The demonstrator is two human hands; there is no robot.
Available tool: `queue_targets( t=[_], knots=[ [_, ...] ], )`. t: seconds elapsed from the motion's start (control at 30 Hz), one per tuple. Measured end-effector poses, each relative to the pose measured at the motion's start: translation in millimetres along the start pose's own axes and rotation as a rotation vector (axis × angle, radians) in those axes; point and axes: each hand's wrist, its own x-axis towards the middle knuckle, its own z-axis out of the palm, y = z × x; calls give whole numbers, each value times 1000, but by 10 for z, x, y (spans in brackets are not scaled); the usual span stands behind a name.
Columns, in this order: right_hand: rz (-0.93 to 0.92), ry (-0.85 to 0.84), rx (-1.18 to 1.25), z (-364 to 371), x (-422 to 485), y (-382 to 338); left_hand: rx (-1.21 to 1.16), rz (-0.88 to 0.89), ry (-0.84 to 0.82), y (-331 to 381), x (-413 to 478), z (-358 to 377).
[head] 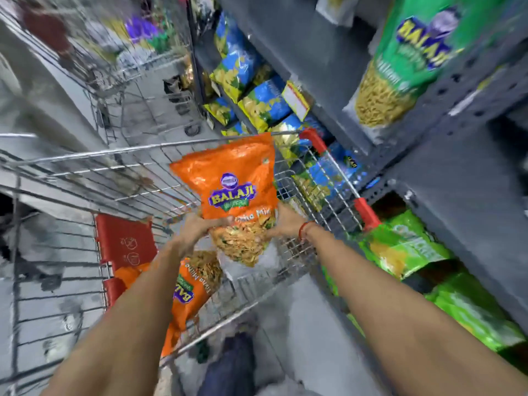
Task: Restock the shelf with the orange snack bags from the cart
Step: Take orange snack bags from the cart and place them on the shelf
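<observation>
Fingers of our left hand (197, 227) and right hand (285, 224) pinch the lower corners of the orange snack bag (231, 190), raised above the cart (85, 164), presumably for shelving toward three o'clock.

The orange snack bag (228, 190) is glossy, crinkled plastic film, its lower part clear. Beneath it, the cart (85, 167) is shiny bare metal wire with smooth red plastic handle grips (367, 214). Right of it, the shelf (471, 90) is matt grey perforated metal.
</observation>
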Motion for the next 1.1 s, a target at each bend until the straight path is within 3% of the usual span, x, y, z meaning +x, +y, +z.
queue_targets(
  t=[0.1, 0.3, 0.53, 0.8, 0.93, 1.1],
  knots=[
    [-50, 77, 166, -202, -346, -23, -55, 63, 58, 421, -150, 215],
    [-169, 354, 393, -521, -1065, 39, -26, 278, -45, 1144, -583, 760],
    [-328, 715, 533, -1110, -2392, 457, 56, 489, -363, 1737, -1075, 1915],
    [-193, 1177, 565, -1730, -3631, 1298, 102, 670, -620, 2067, -1579, 3628],
    [-105, 1323, 578, -1824, -4004, 1732, 141, 662, -748, 2002, -1698, 4268],
    [-90, 1385, 655, -1771, -4100, 2116, 210, 586, -832, 1822, -1694, 4698]
  ],
)
